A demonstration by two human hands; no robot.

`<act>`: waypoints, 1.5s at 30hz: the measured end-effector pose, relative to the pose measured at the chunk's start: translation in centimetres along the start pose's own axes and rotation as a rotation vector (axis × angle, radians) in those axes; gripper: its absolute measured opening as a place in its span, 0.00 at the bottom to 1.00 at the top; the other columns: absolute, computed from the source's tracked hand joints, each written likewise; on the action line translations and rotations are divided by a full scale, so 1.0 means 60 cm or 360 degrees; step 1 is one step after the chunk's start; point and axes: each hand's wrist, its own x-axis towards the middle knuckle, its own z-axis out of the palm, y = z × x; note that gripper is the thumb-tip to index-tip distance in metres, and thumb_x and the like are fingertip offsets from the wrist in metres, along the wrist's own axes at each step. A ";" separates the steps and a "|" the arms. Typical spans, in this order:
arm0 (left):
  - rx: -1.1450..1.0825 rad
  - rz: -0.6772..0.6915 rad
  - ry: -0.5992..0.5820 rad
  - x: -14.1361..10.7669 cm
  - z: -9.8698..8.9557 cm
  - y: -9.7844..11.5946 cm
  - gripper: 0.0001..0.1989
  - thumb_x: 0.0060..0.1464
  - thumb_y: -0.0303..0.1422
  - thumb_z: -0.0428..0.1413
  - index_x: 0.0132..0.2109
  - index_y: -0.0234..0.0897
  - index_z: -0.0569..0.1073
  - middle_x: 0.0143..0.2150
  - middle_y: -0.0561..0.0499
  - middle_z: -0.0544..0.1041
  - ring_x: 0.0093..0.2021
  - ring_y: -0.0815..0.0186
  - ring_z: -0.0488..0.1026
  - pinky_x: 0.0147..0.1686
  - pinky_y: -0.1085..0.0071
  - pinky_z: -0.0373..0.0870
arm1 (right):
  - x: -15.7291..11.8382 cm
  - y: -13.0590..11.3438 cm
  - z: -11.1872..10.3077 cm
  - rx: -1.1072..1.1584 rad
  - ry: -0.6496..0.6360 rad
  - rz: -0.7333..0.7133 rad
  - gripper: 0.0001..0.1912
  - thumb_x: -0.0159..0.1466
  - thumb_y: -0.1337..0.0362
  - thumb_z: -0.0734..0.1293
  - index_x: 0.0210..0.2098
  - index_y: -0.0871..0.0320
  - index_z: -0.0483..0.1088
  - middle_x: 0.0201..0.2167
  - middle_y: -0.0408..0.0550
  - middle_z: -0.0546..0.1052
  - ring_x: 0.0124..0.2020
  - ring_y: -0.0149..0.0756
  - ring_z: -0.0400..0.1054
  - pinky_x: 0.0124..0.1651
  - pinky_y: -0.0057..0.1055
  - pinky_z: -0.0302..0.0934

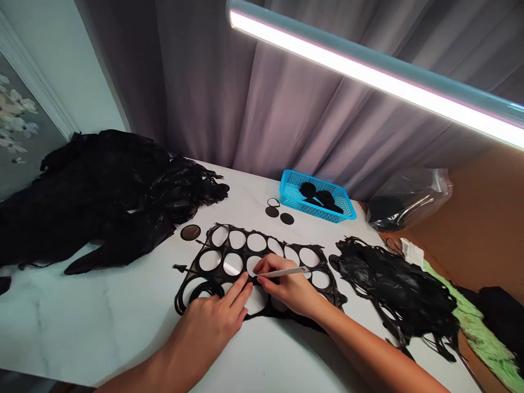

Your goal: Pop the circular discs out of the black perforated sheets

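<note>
A thin black sheet (245,252) with rows of large round holes lies on the white table, its edges ragged. My left hand (215,314) rests flat on its near left part, fingers stretched out and holding nothing. Pinched in my right hand (289,286) is a slim white pen-like tool (290,271), its tip down at a hole edge just beyond my left fingertips. The exact kind of tip cannot be made out. Black rings (213,286) lie on the sheet beside my left hand, partly covered by it.
Loose dark discs (190,232) lie beyond the sheet. A blue basket (347,210) with black pieces stands at the back. Black material is heaped at left (102,196), and black scraps (397,284) lie at right near a clear plastic bag (413,196). A bright lamp (368,71) hangs overhead.
</note>
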 end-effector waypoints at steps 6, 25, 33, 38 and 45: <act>-0.0067 0.0017 -0.0011 0.002 0.004 -0.004 0.22 0.62 0.28 0.52 0.62 0.44 0.71 0.65 0.49 0.67 0.19 0.68 0.74 0.17 0.67 0.68 | -0.012 -0.013 0.023 -0.0647 -0.0045 -0.0264 0.08 0.62 0.74 0.62 0.31 0.55 0.62 0.37 0.48 0.76 0.36 0.36 0.68 0.39 0.31 0.61; -0.0438 -0.0191 0.0227 -0.032 -0.017 -0.036 0.18 0.64 0.28 0.49 0.59 0.42 0.72 0.60 0.47 0.74 0.26 0.69 0.78 0.22 0.72 0.71 | 0.071 -0.042 -0.004 0.0045 0.0003 0.0122 0.08 0.60 0.66 0.65 0.25 0.55 0.61 0.35 0.46 0.80 0.36 0.35 0.71 0.37 0.29 0.60; -0.0100 -0.0305 0.0035 -0.036 0.002 -0.024 0.18 0.63 0.31 0.53 0.58 0.42 0.74 0.62 0.46 0.73 0.22 0.66 0.77 0.19 0.68 0.70 | 0.052 -0.042 0.032 0.0136 -0.0234 0.0057 0.09 0.61 0.69 0.65 0.25 0.56 0.62 0.32 0.44 0.77 0.33 0.33 0.68 0.34 0.27 0.60; -0.0120 -0.0312 0.0041 -0.038 0.003 -0.024 0.18 0.62 0.31 0.53 0.57 0.41 0.75 0.61 0.45 0.73 0.21 0.66 0.76 0.19 0.68 0.69 | 0.042 -0.038 0.049 -0.0035 -0.0198 0.0029 0.06 0.62 0.69 0.64 0.29 0.56 0.64 0.33 0.44 0.77 0.32 0.32 0.68 0.35 0.27 0.59; -0.0157 -0.0341 0.0003 -0.039 0.005 -0.022 0.18 0.62 0.30 0.52 0.58 0.42 0.74 0.61 0.44 0.73 0.22 0.66 0.76 0.19 0.68 0.68 | 0.044 -0.042 0.053 -0.0195 -0.0162 0.0003 0.07 0.61 0.72 0.65 0.29 0.56 0.66 0.31 0.43 0.76 0.32 0.33 0.66 0.35 0.28 0.58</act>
